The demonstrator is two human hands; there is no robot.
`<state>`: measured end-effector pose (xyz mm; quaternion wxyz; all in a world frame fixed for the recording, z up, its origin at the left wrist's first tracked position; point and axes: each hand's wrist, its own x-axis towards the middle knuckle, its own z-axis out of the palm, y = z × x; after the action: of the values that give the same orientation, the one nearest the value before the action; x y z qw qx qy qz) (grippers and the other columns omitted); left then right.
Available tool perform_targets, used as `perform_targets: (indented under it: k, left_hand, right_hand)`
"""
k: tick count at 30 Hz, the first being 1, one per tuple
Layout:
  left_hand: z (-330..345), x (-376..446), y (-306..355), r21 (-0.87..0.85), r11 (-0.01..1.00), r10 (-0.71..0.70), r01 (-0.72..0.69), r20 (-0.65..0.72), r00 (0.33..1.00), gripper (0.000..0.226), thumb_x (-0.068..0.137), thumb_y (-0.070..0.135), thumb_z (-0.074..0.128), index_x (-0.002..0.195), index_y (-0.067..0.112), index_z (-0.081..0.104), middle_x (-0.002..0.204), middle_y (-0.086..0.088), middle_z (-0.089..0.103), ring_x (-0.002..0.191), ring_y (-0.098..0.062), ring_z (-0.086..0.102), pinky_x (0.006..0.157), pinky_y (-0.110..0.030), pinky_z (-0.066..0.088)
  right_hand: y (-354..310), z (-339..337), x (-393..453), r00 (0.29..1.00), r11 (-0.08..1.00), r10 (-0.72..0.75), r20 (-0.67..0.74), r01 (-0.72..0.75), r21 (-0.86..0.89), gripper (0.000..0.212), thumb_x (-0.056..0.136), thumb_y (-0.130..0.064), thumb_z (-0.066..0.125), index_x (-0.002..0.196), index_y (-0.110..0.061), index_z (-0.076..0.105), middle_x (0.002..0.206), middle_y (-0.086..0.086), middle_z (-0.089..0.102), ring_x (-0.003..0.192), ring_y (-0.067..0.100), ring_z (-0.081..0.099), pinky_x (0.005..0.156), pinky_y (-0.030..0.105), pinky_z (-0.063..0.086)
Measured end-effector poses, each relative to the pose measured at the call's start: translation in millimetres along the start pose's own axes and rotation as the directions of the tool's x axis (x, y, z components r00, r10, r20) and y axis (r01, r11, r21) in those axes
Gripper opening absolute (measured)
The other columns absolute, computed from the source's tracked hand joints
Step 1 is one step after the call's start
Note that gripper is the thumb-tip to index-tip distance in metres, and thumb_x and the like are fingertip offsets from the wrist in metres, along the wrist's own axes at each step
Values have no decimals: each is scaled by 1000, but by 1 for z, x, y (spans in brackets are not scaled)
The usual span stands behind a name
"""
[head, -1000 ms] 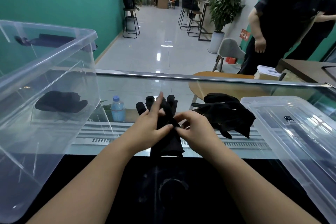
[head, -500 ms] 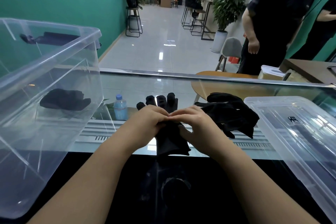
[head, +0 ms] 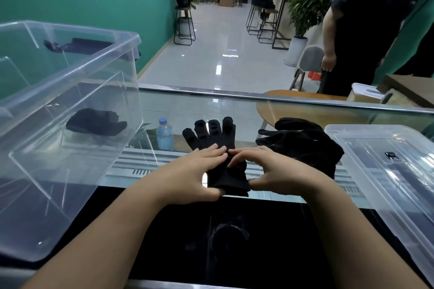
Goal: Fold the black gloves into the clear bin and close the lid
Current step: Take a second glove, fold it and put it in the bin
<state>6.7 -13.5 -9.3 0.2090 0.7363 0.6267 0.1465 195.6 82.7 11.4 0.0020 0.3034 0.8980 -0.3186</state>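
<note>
A black glove (head: 212, 134) lies flat on the glass counter, fingers pointing away from me. My left hand (head: 191, 172) presses on its left side with straight fingers, thumb by the cuff. My right hand (head: 273, 168) rests on its right side, fingertips meeting the left ones over the palm, thumb at the cuff edge. A heap of more black gloves (head: 305, 143) sits just to the right. The clear bin (head: 70, 91) stands at my left with a folded black glove (head: 96, 122) inside. Its clear lid (head: 385, 171) lies at my right.
A small water bottle (head: 164, 134) shows beneath the glass counter (head: 234, 105). A person in black (head: 366, 21) stands beyond the counter at the right, near a round wooden table (head: 300, 110). Stools and potted plants stand farther back.
Both hands slid toward me along the glove and spread, their thumbs now at the cuff. More of the glove's fingers show beyond my hands.
</note>
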Motion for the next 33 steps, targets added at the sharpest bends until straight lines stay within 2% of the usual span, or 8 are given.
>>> perform_targets:
  k: [6, 11, 13, 16, 18, 23, 30, 33]
  left_hand:
    - [-1, 1, 0, -42, 999, 1, -5, -98, 995, 56, 89, 36, 51, 142, 33, 30, 153, 18, 22, 135, 15, 8, 116, -19, 7]
    - [-7, -4, 5, -119, 992, -49, 36, -109, 993, 76, 71, 55, 66, 138, 39, 33, 132, 31, 31, 122, 13, 31, 103, -10, 27]
    - [-3, 0, 1, -118, 993, -41, 19, -192, 981, 51, 76, 46, 66, 122, 36, 48, 118, 23, 51, 103, 8, 49, 89, -13, 40]
    - [0, 6, 0, -163, 985, -102, 52, -318, 943, 11, 88, 38, 53, 88, 29, 59, 92, 8, 55, 91, 7, 48, 74, -12, 37]
    - [3, 11, 1, -178, 979, -162, 103, -356, 920, 24, 92, 37, 46, 69, 31, 48, 79, 9, 49, 81, 6, 46, 64, -9, 32]
    - [11, 24, -3, -233, 962, -240, 142, -473, 848, 25, 92, 34, 47, 96, 10, 51, 87, -9, 61, 77, -21, 56, 58, -20, 38]
    - [14, 28, 2, -330, 939, -275, 100, -541, 795, 31, 88, 21, 56, 112, 17, 38, 97, 2, 55, 84, -17, 56, 66, -17, 40]
    - [14, 28, 1, -215, 972, -208, 97, -585, 784, 30, 87, 15, 58, 112, 20, 43, 110, 1, 44, 94, -17, 50, 79, -25, 39]
  right_hand:
    - [-3, 8, 3, 991, 998, -56, -120, 52, -41, 35, 80, -36, 68, 113, -42, 58, 124, -39, 42, 118, -1, 34, 97, 23, 35]
    - [-9, 7, 4, 976, 998, -58, -210, 56, -18, 26, 92, -36, 50, 115, -34, 64, 106, -18, 66, 89, -9, 50, 76, 6, 37]
    - [-9, 7, 3, 975, 999, -36, -218, 39, 11, 26, 93, -33, 49, 113, -33, 65, 99, -21, 65, 87, -14, 51, 74, 5, 38]
    - [-7, 10, 6, 967, 996, 7, -255, 16, 87, 25, 93, -34, 47, 108, -29, 67, 98, -16, 67, 91, 1, 58, 81, 22, 45]
    - [-7, 14, 10, 955, 992, 47, -294, -9, 127, 26, 93, -37, 46, 104, -25, 66, 96, -11, 67, 89, 10, 60, 80, 30, 48]
    - [-15, 23, 25, 889, 975, 138, -437, -45, 216, 24, 93, -33, 48, 99, -14, 63, 88, -4, 65, 84, 15, 61, 73, 29, 47]
    - [-14, 29, 35, 839, 913, 245, -486, -31, 407, 17, 89, -24, 57, 102, -22, 46, 91, -2, 63, 76, 9, 60, 63, 24, 45]
    - [-11, 30, 37, 816, 968, 148, -559, -3, 251, 14, 87, -20, 60, 93, -26, 49, 93, -7, 54, 70, 1, 50, 69, 23, 42]
